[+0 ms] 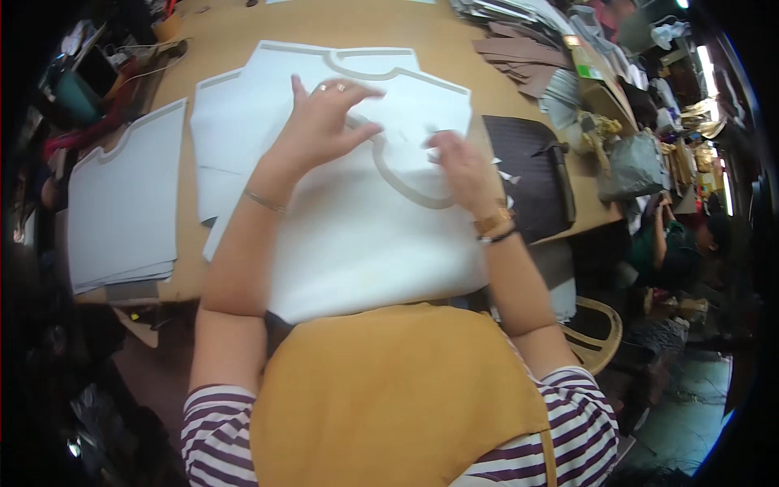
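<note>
In front of me on the table lies a large white garment-shaped panel [365, 252] with a beige strip [406, 188] along its curved neckline. My left hand [329, 118] is over its upper left part with thumb and fingers apart, seemingly empty. To the right, my right hand [461, 166] is blurred by motion, its fingers drawn together near the neckline. A small dark and white bit shows at those fingertips; what it is I cannot make out. More white panels [219, 142] of the same shape lie underneath and beyond.
A stack of white panels [126, 195] lies at the left. At the right are a dark flat case or mat [527, 174], small white scraps [507, 177], brown strips [523, 57] and a grey bag [637, 166]. Another person [669, 243] is beyond the table's right side, near a chair [600, 333].
</note>
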Tool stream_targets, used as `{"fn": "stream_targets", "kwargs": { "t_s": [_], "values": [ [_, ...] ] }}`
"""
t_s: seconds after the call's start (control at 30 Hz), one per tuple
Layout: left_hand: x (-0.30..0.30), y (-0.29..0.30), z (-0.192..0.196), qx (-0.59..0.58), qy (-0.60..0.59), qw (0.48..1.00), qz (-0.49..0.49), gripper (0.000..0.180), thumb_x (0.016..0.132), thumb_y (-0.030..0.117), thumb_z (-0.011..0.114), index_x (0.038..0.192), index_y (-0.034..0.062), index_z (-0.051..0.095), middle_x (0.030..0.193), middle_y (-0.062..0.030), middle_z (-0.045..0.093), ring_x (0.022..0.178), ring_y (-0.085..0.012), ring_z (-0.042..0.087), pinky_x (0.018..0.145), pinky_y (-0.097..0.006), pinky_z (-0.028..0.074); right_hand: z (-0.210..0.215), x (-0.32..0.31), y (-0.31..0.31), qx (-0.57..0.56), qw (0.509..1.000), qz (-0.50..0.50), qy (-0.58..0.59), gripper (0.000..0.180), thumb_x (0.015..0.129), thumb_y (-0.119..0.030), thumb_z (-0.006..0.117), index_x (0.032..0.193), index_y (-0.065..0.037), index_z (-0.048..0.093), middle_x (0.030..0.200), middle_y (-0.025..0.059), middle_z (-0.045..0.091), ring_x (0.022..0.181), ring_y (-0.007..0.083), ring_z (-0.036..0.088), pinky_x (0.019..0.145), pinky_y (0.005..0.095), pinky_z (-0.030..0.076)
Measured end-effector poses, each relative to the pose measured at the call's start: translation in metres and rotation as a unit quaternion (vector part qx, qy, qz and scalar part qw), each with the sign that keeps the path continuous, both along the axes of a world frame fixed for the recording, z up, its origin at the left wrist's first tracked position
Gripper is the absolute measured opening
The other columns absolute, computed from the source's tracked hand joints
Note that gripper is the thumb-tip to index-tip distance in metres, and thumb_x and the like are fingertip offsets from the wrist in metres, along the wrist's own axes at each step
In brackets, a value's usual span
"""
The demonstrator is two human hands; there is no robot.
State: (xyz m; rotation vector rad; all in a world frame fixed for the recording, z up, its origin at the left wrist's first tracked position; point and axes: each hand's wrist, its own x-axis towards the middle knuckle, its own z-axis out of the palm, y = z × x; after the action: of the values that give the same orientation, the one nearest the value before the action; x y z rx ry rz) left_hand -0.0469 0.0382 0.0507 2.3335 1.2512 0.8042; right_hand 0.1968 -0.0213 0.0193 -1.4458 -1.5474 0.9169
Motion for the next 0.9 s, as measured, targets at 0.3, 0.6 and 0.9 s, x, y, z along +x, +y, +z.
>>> {"fn": "stream_targets", "kwargs": {
  "t_s": [0.3, 0.6, 0.9],
  "values": [
    [0.088, -0.175, 0.111, 0.016, -0.371, 0.705, -0.604, 0.029, 0.072, 0.017, 0.075, 0.098, 0.0048, 0.072, 0.088, -0.0146, 0.07, 0.081, -0.0348, 0.065, 0.083, -0.038, 0.048, -0.066, 0.18, -0.008, 0.107, 0.902, -0.166, -0.384, 0.05, 0.088, -0.041, 0.068, 0.114, 0.002, 0.062, 0.101, 0.0246, 0.068, 0.095, 0.0366, 0.067, 0.08, 0.0387, 0.051],
    [0.135, -0.223, 0.111, 0.037, -0.414, 0.616, -0.669, 0.028, 0.073, 0.018, 0.074, 0.098, 0.0046, 0.071, 0.088, -0.0147, 0.07, 0.081, -0.0347, 0.065, 0.083, -0.039, 0.048, -0.075, 0.193, 0.004, 0.107, 0.916, -0.183, -0.34, 0.044, 0.089, -0.039, 0.069, 0.108, 0.001, 0.064, 0.091, 0.0194, 0.069, 0.082, 0.0275, 0.067, 0.074, 0.0348, 0.05],
    [0.168, -0.242, 0.117, 0.042, -0.413, 0.586, -0.696, 0.027, 0.074, 0.018, 0.074, 0.097, 0.0045, 0.071, 0.088, -0.0148, 0.069, 0.081, -0.0346, 0.065, 0.084, -0.039, 0.048, -0.075, 0.193, 0.01, 0.124, 0.902, -0.189, -0.368, 0.04, 0.088, -0.041, 0.067, 0.104, -0.004, 0.065, 0.088, 0.0193, 0.069, 0.077, 0.034, 0.066, 0.068, 0.037, 0.05]
  ]
}}
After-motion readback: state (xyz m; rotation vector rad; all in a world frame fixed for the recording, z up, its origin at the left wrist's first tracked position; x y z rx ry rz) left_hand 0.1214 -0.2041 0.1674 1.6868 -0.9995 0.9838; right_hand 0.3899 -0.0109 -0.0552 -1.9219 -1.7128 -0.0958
